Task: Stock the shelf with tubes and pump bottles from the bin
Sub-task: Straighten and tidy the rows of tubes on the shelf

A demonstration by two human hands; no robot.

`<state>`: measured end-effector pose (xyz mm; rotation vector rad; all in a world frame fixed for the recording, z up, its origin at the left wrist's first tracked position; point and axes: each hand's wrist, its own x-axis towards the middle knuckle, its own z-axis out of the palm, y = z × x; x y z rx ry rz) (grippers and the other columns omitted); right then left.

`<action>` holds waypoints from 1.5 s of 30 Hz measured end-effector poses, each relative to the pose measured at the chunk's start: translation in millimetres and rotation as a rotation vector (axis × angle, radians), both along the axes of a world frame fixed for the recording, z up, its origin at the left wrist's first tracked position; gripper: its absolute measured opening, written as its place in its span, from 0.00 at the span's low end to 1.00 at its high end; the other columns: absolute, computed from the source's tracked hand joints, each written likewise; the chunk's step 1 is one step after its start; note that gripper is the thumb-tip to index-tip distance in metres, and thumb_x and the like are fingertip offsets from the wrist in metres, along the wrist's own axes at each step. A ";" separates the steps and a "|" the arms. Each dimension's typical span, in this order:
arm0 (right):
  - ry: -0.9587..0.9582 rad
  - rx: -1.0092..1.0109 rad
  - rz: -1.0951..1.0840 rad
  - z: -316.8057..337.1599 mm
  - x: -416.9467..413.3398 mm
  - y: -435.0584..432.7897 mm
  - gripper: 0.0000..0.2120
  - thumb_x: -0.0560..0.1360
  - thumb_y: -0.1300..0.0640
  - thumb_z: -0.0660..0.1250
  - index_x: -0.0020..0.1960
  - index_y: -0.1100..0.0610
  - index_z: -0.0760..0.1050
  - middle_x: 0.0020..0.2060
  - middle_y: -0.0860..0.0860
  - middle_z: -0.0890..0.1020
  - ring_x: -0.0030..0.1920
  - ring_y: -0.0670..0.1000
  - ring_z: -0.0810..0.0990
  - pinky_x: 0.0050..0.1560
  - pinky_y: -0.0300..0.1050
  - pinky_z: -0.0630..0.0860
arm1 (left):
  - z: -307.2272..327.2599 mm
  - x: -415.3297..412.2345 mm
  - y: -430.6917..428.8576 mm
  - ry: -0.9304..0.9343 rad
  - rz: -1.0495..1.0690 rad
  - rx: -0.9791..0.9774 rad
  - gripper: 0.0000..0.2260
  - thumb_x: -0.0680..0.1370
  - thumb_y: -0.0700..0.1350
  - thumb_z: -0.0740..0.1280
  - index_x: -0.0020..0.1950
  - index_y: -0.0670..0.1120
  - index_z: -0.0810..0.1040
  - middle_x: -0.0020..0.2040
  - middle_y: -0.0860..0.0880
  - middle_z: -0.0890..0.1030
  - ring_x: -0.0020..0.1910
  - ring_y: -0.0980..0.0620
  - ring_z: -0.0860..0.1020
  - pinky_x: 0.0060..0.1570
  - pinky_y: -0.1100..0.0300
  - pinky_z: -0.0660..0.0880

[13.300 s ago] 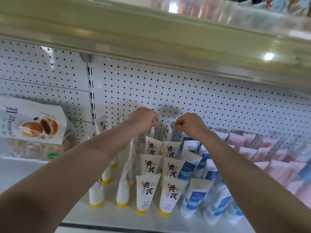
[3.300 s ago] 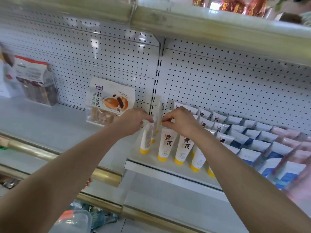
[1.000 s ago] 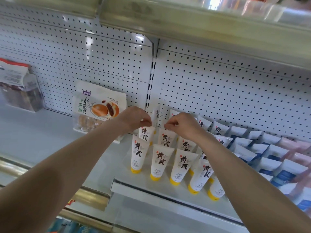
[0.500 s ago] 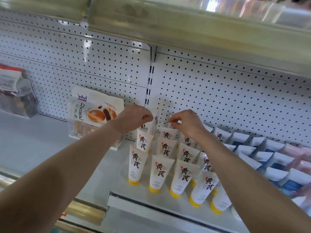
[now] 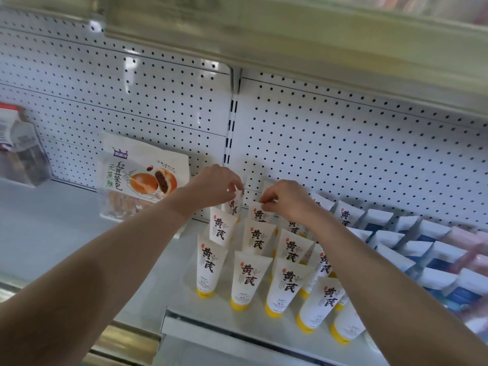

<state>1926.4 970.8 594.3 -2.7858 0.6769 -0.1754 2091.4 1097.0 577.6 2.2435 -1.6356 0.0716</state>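
Several white tubes with yellow caps (image 5: pixel 248 280) stand cap-down in rows on the white shelf (image 5: pixel 237 324). At the back of the rows, by the pegboard, my left hand (image 5: pixel 215 186) pinches the top edge of a white tube (image 5: pixel 235 203) turned partly sideways. My right hand (image 5: pixel 284 198) pinches the top edge of the back tube (image 5: pixel 258 213) in the neighbouring row. Blue-and-white tubes (image 5: pixel 380 237) and pink tubes (image 5: pixel 470 249) fill the shelf to the right. No bin or pump bottles are in view.
A bread package (image 5: pixel 140 178) leans against the pegboard (image 5: pixel 343 143) left of the tubes. Another packet (image 5: pixel 18 149) stands at the far left. The upper shelf's edge (image 5: pixel 264 40) overhangs close above. A brass rail (image 5: pixel 118 342) runs below left.
The view has shifted a little closer and leftward. Both hands stay at the back of the rows, pinching the tube tops; the left tube is held turned sideways as before.
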 end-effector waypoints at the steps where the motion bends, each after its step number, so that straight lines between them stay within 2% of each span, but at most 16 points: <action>1: 0.004 0.000 0.002 0.9 0.2 0.1 0.10 0.74 0.56 0.71 0.55 0.52 0.83 0.52 0.45 0.83 0.53 0.45 0.79 0.53 0.38 0.71 | -0.4 1.2 0.3 0.006 -0.002 -0.009 0.12 0.75 0.43 0.68 0.57 0.52 0.82 0.49 0.54 0.84 0.48 0.57 0.80 0.56 0.54 0.76; 7: 0.013 -0.005 0.010 1.4 2.5 -1.8 0.10 0.74 0.56 0.72 0.56 0.52 0.83 0.52 0.46 0.83 0.46 0.41 0.75 0.50 0.36 0.68 | -2.5 6.8 0.6 0.000 -0.015 -0.019 0.11 0.75 0.42 0.71 0.56 0.52 0.83 0.47 0.55 0.84 0.46 0.58 0.81 0.56 0.57 0.77; 15: 0.043 0.015 0.036 0.8 5.0 -7.9 0.09 0.74 0.54 0.72 0.54 0.51 0.83 0.50 0.44 0.83 0.48 0.43 0.77 0.50 0.38 0.69 | -4.1 8.8 -1.4 -0.003 -0.039 -0.017 0.08 0.75 0.44 0.70 0.53 0.53 0.84 0.47 0.58 0.84 0.46 0.60 0.81 0.55 0.59 0.76; 17: 0.036 0.025 0.031 0.9 6.8 -11.6 0.07 0.74 0.51 0.71 0.50 0.50 0.84 0.47 0.43 0.84 0.47 0.44 0.80 0.51 0.42 0.75 | -4.6 11.5 -2.3 -0.019 -0.042 -0.017 0.07 0.77 0.47 0.68 0.53 0.54 0.84 0.47 0.59 0.84 0.45 0.61 0.80 0.55 0.58 0.76; 19: -0.022 0.041 -0.009 3.2 7.9 -17.5 0.06 0.74 0.49 0.70 0.47 0.49 0.84 0.41 0.43 0.83 0.42 0.45 0.81 0.50 0.47 0.79 | -3.7 14.2 -3.9 -0.030 -0.041 -0.031 0.08 0.78 0.50 0.66 0.53 0.55 0.84 0.48 0.59 0.84 0.45 0.60 0.80 0.54 0.58 0.76; 21: -0.088 0.066 -0.045 8.5 8.1 -22.9 0.06 0.76 0.52 0.68 0.46 0.50 0.84 0.35 0.43 0.81 0.36 0.44 0.78 0.44 0.42 0.77 | -3.2 18.1 -6.9 -0.009 -0.031 -0.057 0.08 0.79 0.49 0.65 0.54 0.53 0.84 0.49 0.58 0.84 0.45 0.59 0.79 0.53 0.61 0.75; 23: -0.135 0.051 -0.066 14.4 9.0 -28.6 0.07 0.77 0.54 0.67 0.49 0.52 0.84 0.38 0.43 0.82 0.39 0.45 0.79 0.45 0.40 0.76 | -4.8 24.7 -12.0 0.033 -0.016 -0.107 0.08 0.79 0.46 0.66 0.54 0.53 0.83 0.50 0.57 0.84 0.44 0.59 0.79 0.53 0.61 0.75; 26: -0.180 0.012 -0.103 20.0 11.5 -37.8 0.08 0.77 0.56 0.67 0.52 0.52 0.84 0.48 0.44 0.84 0.48 0.45 0.79 0.50 0.39 0.72 | -8.5 33.7 -21.5 0.074 0.029 -0.146 0.09 0.79 0.45 0.65 0.54 0.56 0.82 0.51 0.56 0.84 0.44 0.57 0.81 0.52 0.55 0.78; 30: -0.167 -0.034 -0.156 17.4 16.9 -49.6 0.09 0.77 0.58 0.67 0.53 0.50 0.83 0.51 0.45 0.84 0.53 0.47 0.80 0.53 0.39 0.73 | -6.7 34.6 -32.3 0.021 0.056 -0.109 0.09 0.79 0.48 0.65 0.58 0.55 0.80 0.54 0.54 0.82 0.47 0.54 0.80 0.54 0.56 0.75; 33: -0.125 -0.053 -0.187 8.5 21.9 -57.6 0.09 0.76 0.59 0.67 0.53 0.49 0.83 0.52 0.47 0.84 0.53 0.49 0.81 0.55 0.44 0.77 | -5.4 34.5 -40.7 0.002 0.080 -0.043 0.13 0.79 0.52 0.65 0.62 0.53 0.78 0.56 0.54 0.81 0.52 0.53 0.77 0.56 0.57 0.72; 37: -0.049 -0.076 -0.202 -3.9 26.6 -65.1 0.08 0.76 0.56 0.69 0.53 0.48 0.83 0.54 0.49 0.82 0.53 0.53 0.80 0.58 0.47 0.76 | -7.3 33.1 -51.3 -0.005 0.107 0.047 0.17 0.77 0.57 0.65 0.63 0.51 0.78 0.55 0.54 0.81 0.54 0.53 0.77 0.58 0.53 0.74; 40: -0.014 -0.091 -0.211 -11.9 30.6 -68.4 0.08 0.75 0.53 0.70 0.53 0.46 0.82 0.55 0.50 0.81 0.52 0.55 0.79 0.57 0.49 0.77 | -8.4 31.0 -56.7 -0.033 0.118 0.086 0.15 0.77 0.56 0.65 0.59 0.50 0.81 0.54 0.52 0.82 0.52 0.50 0.79 0.56 0.51 0.75; 45: -0.029 -0.102 -0.208 -16.5 31.5 -71.1 0.08 0.75 0.55 0.69 0.53 0.47 0.82 0.54 0.50 0.81 0.54 0.55 0.79 0.57 0.49 0.77 | -8.1 30.7 -56.5 -0.063 0.107 0.079 0.11 0.79 0.49 0.64 0.59 0.51 0.81 0.55 0.53 0.82 0.53 0.51 0.78 0.55 0.54 0.75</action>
